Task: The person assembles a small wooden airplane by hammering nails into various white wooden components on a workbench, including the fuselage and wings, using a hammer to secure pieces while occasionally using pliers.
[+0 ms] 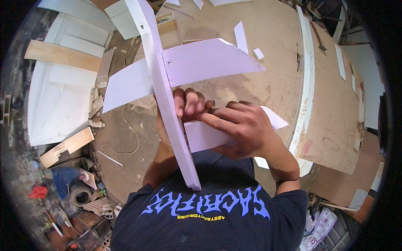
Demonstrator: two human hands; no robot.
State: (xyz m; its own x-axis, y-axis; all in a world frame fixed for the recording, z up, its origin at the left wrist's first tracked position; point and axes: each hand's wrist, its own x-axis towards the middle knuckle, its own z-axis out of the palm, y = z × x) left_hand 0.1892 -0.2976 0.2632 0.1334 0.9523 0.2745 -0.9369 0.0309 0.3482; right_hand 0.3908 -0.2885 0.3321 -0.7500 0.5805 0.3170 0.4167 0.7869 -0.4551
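A long, narrow white board point(167, 96) slants upright in front of my chest. White slanted-end crosspieces stick out from it: one to the left point(130, 85), a larger one to the upper right point(213, 60). My left hand point(190, 102) reaches from behind the long board, its fingers curled around the right side. My right hand point(247, 127) is closed on a lower white crosspiece point(205, 136), whose end meets the long board. Both hands' fingertips come together just above that piece. A small dark tip shows between them, too small to name.
Behind the work lies a broad plywood sheet point(276, 42) with white offcuts point(240, 37) and a small wooden box point(166, 23). A long white strip point(307, 83) and a hammer point(319, 38) are at right. White panels point(63, 92), a cord point(125, 150) and scrap lie left.
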